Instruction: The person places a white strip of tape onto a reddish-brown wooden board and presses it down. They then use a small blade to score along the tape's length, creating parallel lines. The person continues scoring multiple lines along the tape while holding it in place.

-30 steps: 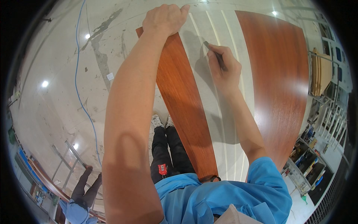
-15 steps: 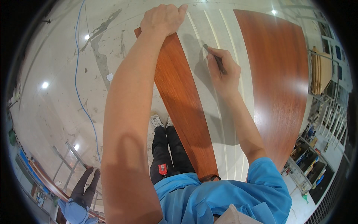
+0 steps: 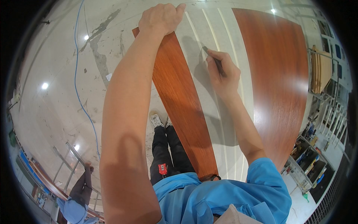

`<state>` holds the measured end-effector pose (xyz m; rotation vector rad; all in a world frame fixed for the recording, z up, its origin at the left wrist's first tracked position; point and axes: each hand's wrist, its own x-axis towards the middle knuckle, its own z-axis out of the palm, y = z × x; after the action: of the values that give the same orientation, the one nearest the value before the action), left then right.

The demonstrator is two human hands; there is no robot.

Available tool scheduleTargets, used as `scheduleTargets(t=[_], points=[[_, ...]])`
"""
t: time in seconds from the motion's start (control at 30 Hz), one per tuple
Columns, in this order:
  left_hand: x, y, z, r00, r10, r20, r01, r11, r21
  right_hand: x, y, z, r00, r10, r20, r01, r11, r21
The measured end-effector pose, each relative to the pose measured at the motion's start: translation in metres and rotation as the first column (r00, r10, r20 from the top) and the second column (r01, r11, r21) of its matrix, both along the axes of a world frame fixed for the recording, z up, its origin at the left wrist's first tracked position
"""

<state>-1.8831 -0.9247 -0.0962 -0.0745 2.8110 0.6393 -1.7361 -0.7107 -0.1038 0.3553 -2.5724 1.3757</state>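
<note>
From above, the left hand (image 3: pixel 161 17) clasps the far end of a narrow red-brown board (image 3: pixel 179 100), fingers curled over its edge. The right hand (image 3: pixel 223 72) pinches a dark pencil (image 3: pixel 213 59), tip on the pale panel (image 3: pixel 209 33) beside the board (a wider red-brown panel (image 3: pixel 279 74) lies to the right). A blue cable (image 3: pixel 80 86) trails across the floor (image 3: pixel 48 100).

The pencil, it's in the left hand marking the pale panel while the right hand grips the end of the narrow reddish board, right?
Hands are swapped. In the head view the right hand holds the pencil to the pale panel, while the left hand grips the end of the narrow reddish board.
</note>
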Motion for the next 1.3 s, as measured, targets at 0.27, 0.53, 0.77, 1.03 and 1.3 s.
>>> scheduleTargets(t=[0.27, 0.53, 0.77, 1.03, 1.3], points=[[0.001, 0.001, 0.0, 1.0, 0.008, -0.01, -0.008, 1.0, 0.009, 0.004, 0.002, 0.001, 1.0, 0.002, -0.024, -0.002, 1.0, 0.012], [-0.003, -0.003, -0.003, 1.0, 0.002, -0.012, -0.002, 1.0, 0.002, 0.003, 0.0, -0.001, 1.0, 0.003, -0.012, -0.002, 1.0, 0.028], [-0.002, -0.003, -0.002, 1.0, 0.004, -0.004, -0.004, 1.0, 0.004, 0.008, 0.002, 0.0, 1.0, 0.0, -0.013, 0.0, 1.0, 0.026], [-0.008, -0.008, -0.008, 1.0, 0.005, -0.008, -0.005, 1.0, 0.007, 0.007, -0.001, -0.006, 1.0, -0.007, 0.027, 0.007, 1.0, 0.021], [-0.01, -0.009, -0.008, 1.0, -0.007, 0.017, 0.008, 1.0, -0.011, 0.011, 0.003, -0.004, 0.999, 0.001, 0.054, -0.004, 0.998, 0.055]])
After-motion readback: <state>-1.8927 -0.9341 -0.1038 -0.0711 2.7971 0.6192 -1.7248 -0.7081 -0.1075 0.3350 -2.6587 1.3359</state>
